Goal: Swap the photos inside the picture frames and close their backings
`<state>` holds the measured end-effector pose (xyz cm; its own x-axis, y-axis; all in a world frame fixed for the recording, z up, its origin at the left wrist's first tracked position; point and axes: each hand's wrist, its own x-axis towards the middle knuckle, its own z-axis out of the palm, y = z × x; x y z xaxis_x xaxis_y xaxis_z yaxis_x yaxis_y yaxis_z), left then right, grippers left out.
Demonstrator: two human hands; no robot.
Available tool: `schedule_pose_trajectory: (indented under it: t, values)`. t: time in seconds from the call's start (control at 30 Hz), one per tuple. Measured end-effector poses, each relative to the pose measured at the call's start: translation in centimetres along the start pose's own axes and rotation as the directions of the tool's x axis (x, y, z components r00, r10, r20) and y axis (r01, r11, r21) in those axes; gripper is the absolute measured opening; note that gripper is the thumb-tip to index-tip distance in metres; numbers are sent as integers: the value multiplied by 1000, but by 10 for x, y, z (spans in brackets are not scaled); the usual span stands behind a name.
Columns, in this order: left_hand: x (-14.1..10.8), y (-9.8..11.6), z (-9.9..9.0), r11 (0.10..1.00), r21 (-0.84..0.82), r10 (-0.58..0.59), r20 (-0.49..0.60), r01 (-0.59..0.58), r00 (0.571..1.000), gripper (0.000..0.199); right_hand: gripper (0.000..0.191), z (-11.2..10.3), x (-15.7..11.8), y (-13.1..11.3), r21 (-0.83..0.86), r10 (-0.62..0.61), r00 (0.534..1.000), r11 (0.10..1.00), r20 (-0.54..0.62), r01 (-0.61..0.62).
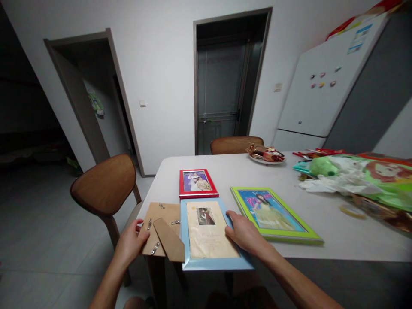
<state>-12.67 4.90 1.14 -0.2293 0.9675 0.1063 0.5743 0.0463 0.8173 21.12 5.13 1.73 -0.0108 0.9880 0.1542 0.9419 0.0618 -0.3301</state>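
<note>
A light blue photo frame (219, 263) lies face up at the table's front edge, a cream sheet with a small picture inside it. My right hand (243, 231) grips its right side. At its left is a brown backing board (167, 209) with metal clips and a stand flap, its left edge held between the thumb and fingers of my left hand (131, 240). The board touches or slips under the blue frame; which one I cannot tell. Behind the blue frame lies a red photo frame (182, 184). A green photo frame (289, 236) lies to the right.
On the white table (222, 165) are a plate of wrapped items (265, 154), a roll of tape (352, 211) and a pile of green and white bags (347, 169) at the right. Wooden chairs stand at the left (104, 184) and at the far side (236, 145).
</note>
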Motion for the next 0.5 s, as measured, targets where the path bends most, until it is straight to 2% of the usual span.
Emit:
schedule_pose_trajectory:
  t: [0.07,0.13,0.2,0.27,0.33,0.37,0.43,0.5]
  values:
    - [-6,10,4,997,66,37,-59,-34,998,38,44,-2,1,0,38,15,1000,999,-23,-14]
    - [-19,27,16,991,93,108,-80,-101,991,38,44,-5,2,1,137,71,997,988,-35,-65]
    - [-40,49,34,960,61,274,-32,-272,961,36,47,-10,1,-1,354,159,987,922,15,-154]
    - [-63,73,57,927,-50,376,78,-373,923,38,55,-16,-1,-4,623,213,967,740,139,-253]
    - [-83,93,80,887,-111,460,161,-447,873,43,64,-23,-5,-9,809,181,954,506,239,-299]
    - [-90,101,89,873,-126,488,188,-471,853,48,67,-27,-7,-12,857,155,953,417,262,-303]
    - [-99,113,104,843,-131,539,222,-522,813,57,71,-34,-13,-19,901,119,957,322,264,-289]
    - [-101,120,112,806,-113,591,222,-581,776,61,73,-39,-17,-25,916,96,960,285,265,-281]
